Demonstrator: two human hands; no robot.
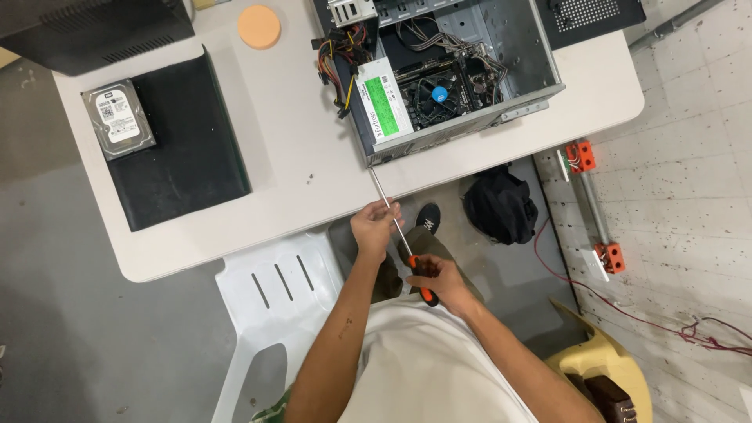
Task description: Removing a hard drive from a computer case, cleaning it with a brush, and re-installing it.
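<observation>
Your right hand (pixel 443 280) is wrapped tight around the orange and black handle of a long screwdriver (pixel 401 239), low in front of your white shirt. Your left hand (pixel 374 227) sits further up the tool, thumb and fingers pinched shut on the bare metal shaft. The shaft runs up and left from the handle, and its tip meets the near left corner of the open computer case (pixel 470 117) at the table (pixel 298 157) edge; you cannot tell from here whether the tip is seated in a screw.

The case lies on its side with its inside showing: a power supply (pixel 384 98) with a green label along the left wall, a bundle of coloured wires above it, and a board with a blue-centred fan (pixel 439 94) to the right.

Well to the left, 1 hard drive (pixel 117 119) rests on the upper corner of a black slab (pixel 184 149). An orange disc (pixel 258 27) lies near the table's far edge. Below the table you can see a white chair (pixel 274 290), a black bag (pixel 501 205) on the floor, and a shoe (pixel 428 217) just beside the shaft.
</observation>
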